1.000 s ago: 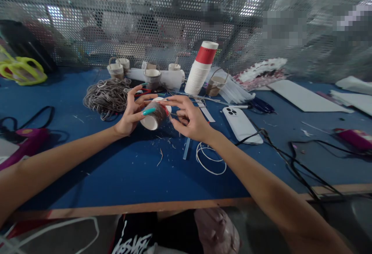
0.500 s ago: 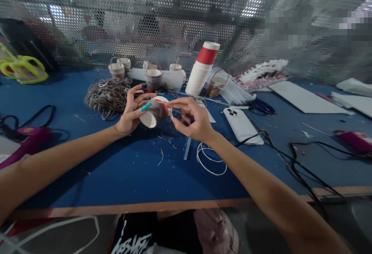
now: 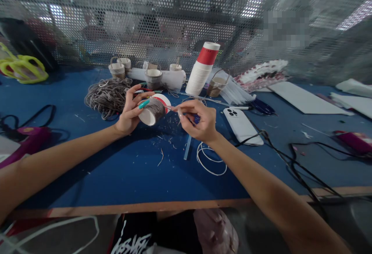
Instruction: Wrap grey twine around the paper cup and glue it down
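A paper cup [image 3: 157,108] wrapped in grey-brown cord lies tilted on its side above the blue table, its red and white part facing right. My left hand [image 3: 131,111] holds it from the left, a thumb with a long turquoise nail across the cord. My right hand [image 3: 199,119] is just right of the cup, thumb and fingertips pinched together. Something thin and pinkish stretches between those fingertips and the cup; what exactly it is I cannot make out.
Behind are a grey cord heap [image 3: 106,96], small cord-wrapped cups [image 3: 153,79] and a tall cup stack [image 3: 200,70]. A white phone [image 3: 242,126], black cables and a white cord loop lie right. A purple glue gun [image 3: 27,143] is left.
My right hand has moved a little right, away from the cup, and more of the cup's red and white part now shows. My left hand keeps its hold, nearly still.
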Demonstrator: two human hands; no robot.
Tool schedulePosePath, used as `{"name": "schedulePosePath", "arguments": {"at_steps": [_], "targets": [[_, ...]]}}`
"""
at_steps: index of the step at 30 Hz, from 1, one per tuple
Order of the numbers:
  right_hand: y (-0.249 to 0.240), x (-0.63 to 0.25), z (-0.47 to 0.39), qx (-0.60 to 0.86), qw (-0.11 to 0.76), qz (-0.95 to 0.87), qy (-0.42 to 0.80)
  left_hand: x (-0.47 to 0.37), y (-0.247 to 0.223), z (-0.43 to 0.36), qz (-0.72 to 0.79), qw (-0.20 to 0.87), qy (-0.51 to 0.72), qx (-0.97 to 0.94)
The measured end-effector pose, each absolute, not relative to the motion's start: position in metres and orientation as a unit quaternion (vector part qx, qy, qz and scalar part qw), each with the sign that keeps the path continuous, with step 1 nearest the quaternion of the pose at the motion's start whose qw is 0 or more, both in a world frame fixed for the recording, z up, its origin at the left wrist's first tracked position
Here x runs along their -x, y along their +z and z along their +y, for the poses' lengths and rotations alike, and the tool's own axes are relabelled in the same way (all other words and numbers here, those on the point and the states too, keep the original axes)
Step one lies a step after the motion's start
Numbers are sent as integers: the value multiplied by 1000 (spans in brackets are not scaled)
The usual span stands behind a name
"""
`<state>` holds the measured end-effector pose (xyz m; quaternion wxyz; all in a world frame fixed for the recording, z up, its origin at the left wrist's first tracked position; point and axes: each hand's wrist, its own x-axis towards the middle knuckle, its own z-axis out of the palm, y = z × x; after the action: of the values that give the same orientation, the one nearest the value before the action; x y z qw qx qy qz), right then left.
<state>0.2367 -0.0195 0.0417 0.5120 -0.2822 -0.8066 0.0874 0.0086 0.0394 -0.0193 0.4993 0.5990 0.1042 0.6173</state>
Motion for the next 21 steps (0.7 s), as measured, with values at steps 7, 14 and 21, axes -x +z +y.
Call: {"name": "schedulePosePath", "arguments": {"at_steps": [7, 14, 21], "targets": [[42, -237, -18, 284, 559, -762, 163, -9, -19, 38, 133, 451, 601, -646], [42, -236, -18, 265, 453, -809, 265, -11, -19, 36, 141, 388, 589, -695], [36, -240, -12, 239, 465, -816, 246, -11, -17, 33, 145, 377, 579, -709]]}}
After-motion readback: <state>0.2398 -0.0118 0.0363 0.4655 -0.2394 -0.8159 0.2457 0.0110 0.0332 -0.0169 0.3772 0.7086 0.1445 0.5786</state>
